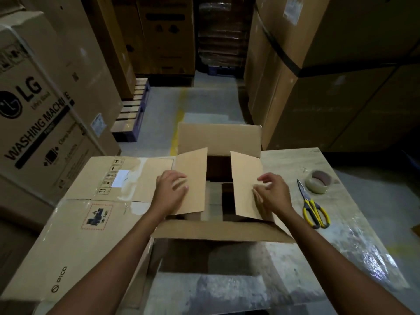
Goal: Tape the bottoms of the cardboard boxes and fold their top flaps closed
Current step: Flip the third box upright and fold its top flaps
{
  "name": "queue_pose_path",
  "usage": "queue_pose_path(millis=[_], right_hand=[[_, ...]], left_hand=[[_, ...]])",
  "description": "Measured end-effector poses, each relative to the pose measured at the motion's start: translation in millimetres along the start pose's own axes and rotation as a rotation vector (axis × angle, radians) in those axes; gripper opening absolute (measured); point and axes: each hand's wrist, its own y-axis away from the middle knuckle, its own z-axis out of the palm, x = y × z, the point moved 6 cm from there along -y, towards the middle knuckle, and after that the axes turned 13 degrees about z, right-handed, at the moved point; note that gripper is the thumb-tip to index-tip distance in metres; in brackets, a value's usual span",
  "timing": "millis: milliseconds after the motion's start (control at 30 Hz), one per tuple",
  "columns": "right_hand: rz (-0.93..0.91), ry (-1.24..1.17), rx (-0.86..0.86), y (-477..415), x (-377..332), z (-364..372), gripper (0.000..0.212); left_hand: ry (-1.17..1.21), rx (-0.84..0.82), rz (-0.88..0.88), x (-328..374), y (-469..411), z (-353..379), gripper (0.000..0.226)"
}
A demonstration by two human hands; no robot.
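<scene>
An open cardboard box [218, 231] stands on the table in front of me. Its two side flaps are folded inward, with a dark gap between them. The far flap [219, 138] stands upright and the near flap [221, 233] lies out toward me. My left hand [171, 189] presses on the left side flap [193, 178] with loosely spread fingers. My right hand [273, 192] rests on the right side flap [245, 183], fingers lightly bent. A roll of clear tape [318, 181] lies on the table to the right. Yellow-handled scissors [312, 206] lie beside it.
A large closed cardboard box [75, 223] with printed labels lies flat on the left, touching the open box. The table [341, 235] has a shiny wrapped top. Tall stacks of appliance cartons [34, 110] stand left, right and behind, with a wooden pallet [134, 110] on the floor.
</scene>
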Motion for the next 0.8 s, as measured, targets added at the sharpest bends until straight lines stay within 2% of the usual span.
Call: queue_pose_path(millis=[67, 133, 200, 267, 333, 367, 433, 533, 600, 700, 767, 800], right_hand=[[-0.099, 0.118, -0.21, 7.8, -24.3, 15.8, 0.007], [-0.18, 0.339, -0.318, 15.5, -32.0, 33.0, 0.011], [-0.199, 0.515, -0.345, 19.5, -34.8, 41.3, 0.024], [-0.172, 0.592, -0.455, 28.1, -42.2, 41.0, 0.05], [-0.104, 0.604, -0.719, 48.9, -55.7, 34.8, 0.078], [-0.073, 0.634, -0.869, 62.8, -62.5, 31.0, 0.086], [-0.062, 0.769, -1.081, 84.5, -67.3, 24.4, 0.091], [-0.097, 0.953, -1.108, 88.4, -63.7, 27.9, 0.103], [-0.1, 0.96, -1.095, 87.9, -64.8, 34.0, 0.096], [-0.044, 0.81, -1.09, 82.2, -79.0, 26.9, 0.059], [-0.093, 0.721, -0.98, 70.7, -92.8, 17.6, 0.039], [-0.145, 0.703, -0.888, 63.4, -99.1, 14.2, 0.035]], left_hand=[[-0.24, -0.222, 0.112, 5.7, -2.9, 16.0, 0.017], [-0.377, -0.33, 0.157, 5.4, -1.3, 22.8, 0.016], [-0.366, -0.347, 0.143, 5.7, -2.0, 20.6, 0.017], [-0.325, -0.365, 0.134, 5.7, -2.4, 17.4, 0.018], [-0.242, -0.36, 0.121, 5.4, -1.1, 13.9, 0.018], [-0.2, -0.353, 0.115, 6.2, 0.2, 11.8, 0.017], [-0.166, -0.354, 0.105, 7.3, 1.3, 8.6, 0.017], [-0.09, -0.379, 0.063, 10.7, -1.7, 3.3, 0.02], [-0.008, -0.444, -0.006, 16.8, -3.9, -0.4, 0.024], [0.133, -0.546, -0.14, 30.2, -6.1, -9.3, 0.032], [0.27, -0.566, -0.291, 32.5, -7.8, -20.1, 0.048], [0.364, -0.564, -0.368, 30.7, -9.2, -24.9, 0.056]])
